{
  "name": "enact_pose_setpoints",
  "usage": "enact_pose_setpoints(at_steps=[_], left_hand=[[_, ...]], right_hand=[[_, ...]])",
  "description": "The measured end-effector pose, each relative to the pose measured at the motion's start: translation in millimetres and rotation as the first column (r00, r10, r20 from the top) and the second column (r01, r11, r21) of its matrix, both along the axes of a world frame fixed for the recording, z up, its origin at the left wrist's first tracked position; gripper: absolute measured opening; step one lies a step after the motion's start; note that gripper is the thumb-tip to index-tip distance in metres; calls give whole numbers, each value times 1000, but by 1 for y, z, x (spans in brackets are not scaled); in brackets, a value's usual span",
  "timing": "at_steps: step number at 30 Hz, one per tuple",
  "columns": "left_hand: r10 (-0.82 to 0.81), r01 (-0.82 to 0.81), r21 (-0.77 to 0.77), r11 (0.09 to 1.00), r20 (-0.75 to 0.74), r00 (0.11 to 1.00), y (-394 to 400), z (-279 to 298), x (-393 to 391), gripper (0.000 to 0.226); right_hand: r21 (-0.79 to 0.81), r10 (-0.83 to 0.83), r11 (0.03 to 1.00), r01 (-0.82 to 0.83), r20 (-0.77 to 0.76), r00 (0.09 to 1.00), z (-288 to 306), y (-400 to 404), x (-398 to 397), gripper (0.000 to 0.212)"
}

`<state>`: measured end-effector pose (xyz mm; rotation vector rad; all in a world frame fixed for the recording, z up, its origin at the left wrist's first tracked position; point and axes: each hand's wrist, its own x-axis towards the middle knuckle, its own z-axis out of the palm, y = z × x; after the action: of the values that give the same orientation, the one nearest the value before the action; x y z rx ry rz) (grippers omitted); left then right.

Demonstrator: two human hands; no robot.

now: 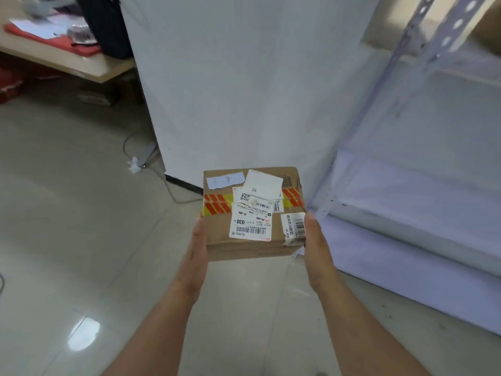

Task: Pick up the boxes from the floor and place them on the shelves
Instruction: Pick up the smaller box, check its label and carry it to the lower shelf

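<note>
From the head camera we see a small brown cardboard box (252,213), plastered with white shipping labels and crossed by a band of red-and-yellow striped tape, held up off the pale tiled floor (67,213). Our left hand (198,246) presses flat against its left side and our right hand (315,244) against its right, so the box is clamped between the two palms, level, labels up.

Just to the right stands the white metal shelving unit (406,185), its slotted upright post close by the box's far right corner and its lower shelves bare as far as we can see.

We judge the pick-up done and the carry in hand. Next we need to swing the box rightward, clear the post, and set it flat on a shelf before we let go.
</note>
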<state>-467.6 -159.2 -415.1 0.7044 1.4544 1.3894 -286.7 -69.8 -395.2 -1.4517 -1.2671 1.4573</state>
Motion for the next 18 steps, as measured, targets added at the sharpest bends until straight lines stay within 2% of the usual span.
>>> enact_pose_setpoints(at_steps=[5, 9, 14, 18], left_hand=[[-156, 157, 8, 988, -35, 987, 47, 17, 56, 71], [-250, 251, 15, 968, -45, 967, 87, 30, 114, 67], [-325, 327, 23, 945, -61, 944, 139, 39, 197, 57], [-376, 379, 26, 925, -81, 923, 182, 38, 259, 53]], right_hand=[[40, -118, 992, 118, -1, 993, 16, 17, 74, 46], [30, -213, 976, 215, -37, 976, 21, 40, 137, 47], [32, -289, 956, 291, -59, 955, 22, 75, 221, 47], [26, -319, 947, 320, -29, 947, 20, 108, 285, 60]])
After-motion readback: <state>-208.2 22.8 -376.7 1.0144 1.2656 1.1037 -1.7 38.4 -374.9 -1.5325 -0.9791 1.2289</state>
